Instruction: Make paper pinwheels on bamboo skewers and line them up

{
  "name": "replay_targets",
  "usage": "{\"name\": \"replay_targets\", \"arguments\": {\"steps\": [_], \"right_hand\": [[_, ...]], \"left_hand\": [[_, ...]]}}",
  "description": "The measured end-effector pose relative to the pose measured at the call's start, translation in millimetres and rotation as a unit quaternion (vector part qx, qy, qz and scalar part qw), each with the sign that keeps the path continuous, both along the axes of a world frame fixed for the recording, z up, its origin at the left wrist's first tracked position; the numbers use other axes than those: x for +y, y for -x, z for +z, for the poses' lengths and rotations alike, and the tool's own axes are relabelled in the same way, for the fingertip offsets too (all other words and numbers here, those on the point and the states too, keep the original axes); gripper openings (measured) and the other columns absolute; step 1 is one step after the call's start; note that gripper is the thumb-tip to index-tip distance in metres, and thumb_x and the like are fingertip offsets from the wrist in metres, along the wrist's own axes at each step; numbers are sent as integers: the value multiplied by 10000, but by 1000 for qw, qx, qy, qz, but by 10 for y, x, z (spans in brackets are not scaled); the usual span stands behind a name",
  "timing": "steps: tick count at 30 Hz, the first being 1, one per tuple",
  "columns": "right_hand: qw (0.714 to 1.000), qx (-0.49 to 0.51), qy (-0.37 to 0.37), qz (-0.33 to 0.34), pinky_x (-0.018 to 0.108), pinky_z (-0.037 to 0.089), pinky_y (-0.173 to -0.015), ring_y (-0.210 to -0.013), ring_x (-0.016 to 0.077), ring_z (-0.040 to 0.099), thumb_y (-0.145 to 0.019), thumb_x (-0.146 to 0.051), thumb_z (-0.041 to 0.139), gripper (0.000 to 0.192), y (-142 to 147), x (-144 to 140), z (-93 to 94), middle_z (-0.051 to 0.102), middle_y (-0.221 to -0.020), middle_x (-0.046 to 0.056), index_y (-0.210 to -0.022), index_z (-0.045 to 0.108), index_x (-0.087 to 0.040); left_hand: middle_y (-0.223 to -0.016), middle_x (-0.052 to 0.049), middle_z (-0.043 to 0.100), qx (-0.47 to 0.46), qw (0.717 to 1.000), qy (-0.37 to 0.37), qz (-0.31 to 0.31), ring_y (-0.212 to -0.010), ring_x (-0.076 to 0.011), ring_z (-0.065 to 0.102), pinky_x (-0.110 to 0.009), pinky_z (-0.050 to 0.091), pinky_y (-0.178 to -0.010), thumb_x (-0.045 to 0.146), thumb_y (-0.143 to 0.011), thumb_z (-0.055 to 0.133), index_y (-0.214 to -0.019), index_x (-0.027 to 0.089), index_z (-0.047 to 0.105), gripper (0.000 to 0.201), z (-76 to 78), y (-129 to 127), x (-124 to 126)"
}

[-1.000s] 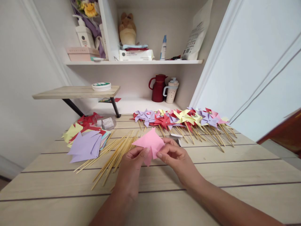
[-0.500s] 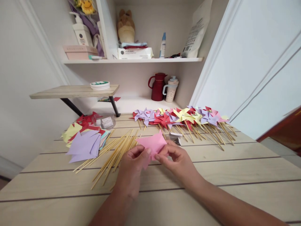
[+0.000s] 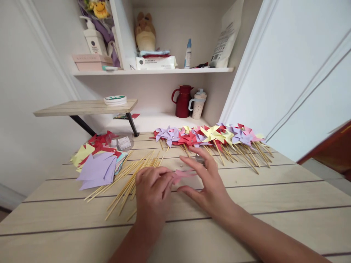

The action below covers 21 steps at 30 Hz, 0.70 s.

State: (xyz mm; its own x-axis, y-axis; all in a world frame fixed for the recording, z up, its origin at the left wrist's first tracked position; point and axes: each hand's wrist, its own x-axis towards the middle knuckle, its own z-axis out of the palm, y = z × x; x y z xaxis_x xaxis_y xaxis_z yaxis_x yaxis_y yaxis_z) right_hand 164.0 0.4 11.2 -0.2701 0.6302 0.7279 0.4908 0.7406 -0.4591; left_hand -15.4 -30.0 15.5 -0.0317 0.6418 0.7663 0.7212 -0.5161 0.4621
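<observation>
My left hand (image 3: 153,191) pinches a pink paper piece (image 3: 183,174) low over the wooden table (image 3: 246,219), its fingers curled over the near edge of the paper. My right hand (image 3: 207,182) hovers just to the right with fingers spread, its index finger stretched toward a small pin (image 3: 181,166) and a small silver thing mostly hidden behind the fingers. A loose heap of bamboo sticks (image 3: 134,175) lies directly left of my left hand.
A row of finished paper pinwheels on sticks (image 3: 211,137) runs across the far side. Stacked cut paper squares (image 3: 97,164) and a clear plastic box (image 3: 122,141) lie at the left. A small raised shelf (image 3: 85,107), a red jug (image 3: 183,101) and a mug (image 3: 197,104) stand behind.
The pink paper, held up by both hands before, has been lowered flat near the table. My right hand has let go of it and spread open, reaching forward.
</observation>
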Motion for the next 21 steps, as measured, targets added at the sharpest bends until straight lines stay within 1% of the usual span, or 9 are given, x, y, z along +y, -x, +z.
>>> {"name": "replay_targets", "arguments": {"steps": [4,7,9,11,13,15,16,18,21], "right_hand": [[1000,-25,-9,2,557,336,-1092,-1339,357,442,-790,-311,787,311,3,15,-42,540,-1422,68,-1093,717,-326],[1000,-1,8,23,538,358,-1069,-1268,326,510,-818,-239,743,74,5,30,-35,654,-1287,53,-860,753,-298],[997,41,46,51,513,391,-1039,-1194,301,561,-824,-201,718,108,21,24,-11,711,-1172,49,-767,751,-287],[983,102,131,82,468,441,-982,-1098,277,609,-811,-210,720,102,47,9,10,736,-1076,51,-743,759,-276],[939,175,272,116,412,501,-870,-948,250,655,-787,-287,753,41,76,-2,14,749,-975,56,-793,774,-252],[864,256,412,135,363,524,-755,-796,225,671,-732,-375,806,205,100,-2,3,756,-871,58,-845,779,-206],[826,297,459,137,348,524,-723,-748,217,672,-695,-401,835,277,108,2,-4,760,-833,58,-858,778,-184],[771,367,502,137,339,523,-725,-730,216,679,-627,-407,884,357,116,13,-11,772,-814,66,-859,781,-157],[739,416,507,152,348,526,-775,-773,227,696,-595,-387,907,384,118,20,3,787,-862,84,-871,789,-149]], "left_hand": [[-805,29,762,63,997,-15,-30,-737,-177,662,-407,338,-964,214,-866,630,-820,338,753,180,-5,-50,2],[-814,34,757,77,996,-22,-48,-749,-169,665,-410,320,-999,189,-880,615,-836,346,747,209,-16,-76,-5],[-844,30,748,64,996,-38,-52,-774,-170,663,-404,332,-1002,184,-870,641,-858,345,744,192,-30,-94,-16],[-962,-3,733,15,998,-40,-42,-894,-201,660,-400,367,-998,239,-840,708,-984,347,735,182,-51,-112,-23],[-1152,-59,676,-78,996,-19,-29,-1067,-248,617,-410,400,-1004,357,-788,775,-1229,338,646,460,-81,-123,-11],[-1304,-111,581,-194,980,18,-38,-1188,-280,557,-437,402,-1035,481,-750,786,-1430,307,467,771,-119,-122,27],[-1333,-125,552,-250,966,36,-54,-1207,-284,545,-448,396,-1049,531,-739,777,-1472,290,404,858,-138,-117,54],[-1307,-135,560,-341,931,84,-95,-1193,-282,562,-449,400,-1054,605,-719,758,-1485,259,377,923,-167,-108,108],[-1175,-134,645,-426,871,174,-174,-1092,-278,626,-412,457,-982,652,-679,761,-1398,219,503,877,-167,-120,144]]}}
